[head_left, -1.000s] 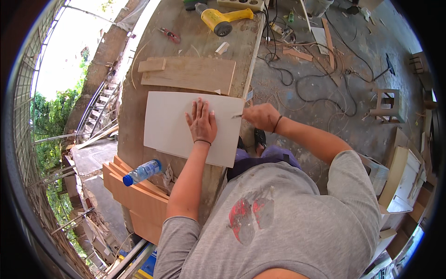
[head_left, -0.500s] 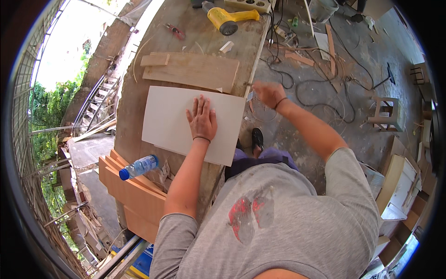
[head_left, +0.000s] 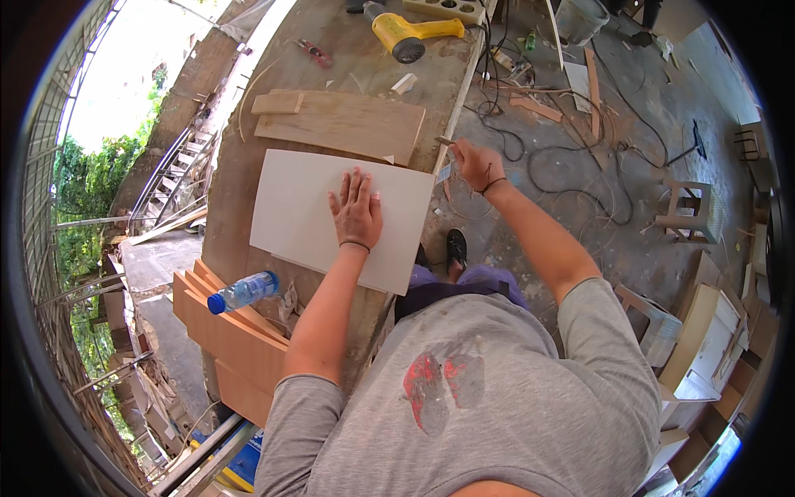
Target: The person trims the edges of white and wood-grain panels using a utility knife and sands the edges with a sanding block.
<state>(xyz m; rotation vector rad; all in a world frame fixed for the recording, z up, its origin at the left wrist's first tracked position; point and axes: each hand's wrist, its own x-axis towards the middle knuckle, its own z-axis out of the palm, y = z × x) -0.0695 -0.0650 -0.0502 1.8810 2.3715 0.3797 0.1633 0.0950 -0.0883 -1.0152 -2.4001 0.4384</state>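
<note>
My left hand [head_left: 358, 211] lies flat on a white rectangular panel [head_left: 290, 199], its fingers stretched out. The panel rests on the workbench [head_left: 228, 224]. Off the bench's right edge, above the floor, my right hand [head_left: 478, 166] is closed around a small thin tool [head_left: 445, 141] that pokes out toward the bench; its exact kind is too small to tell. Just beyond the panel lie a wide light wooden board [head_left: 339, 124] and a short wooden strip [head_left: 277, 103]. A tiny pale offcut [head_left: 389, 158] sits by the panel's far edge.
A yellow heat gun [head_left: 406, 37], red-handled pliers [head_left: 315, 55] and a power strip [head_left: 447, 10] lie at the bench's far end. Brown boards [head_left: 228, 331] and a water bottle [head_left: 244, 292] are at the near left. Cables [head_left: 571, 149] and a stool [head_left: 691, 211] stand on the floor.
My right hand has shifted slightly, and the thin tool in it now shows clearly. My left hand stays flat on the panel. The whole view has moved a little.
</note>
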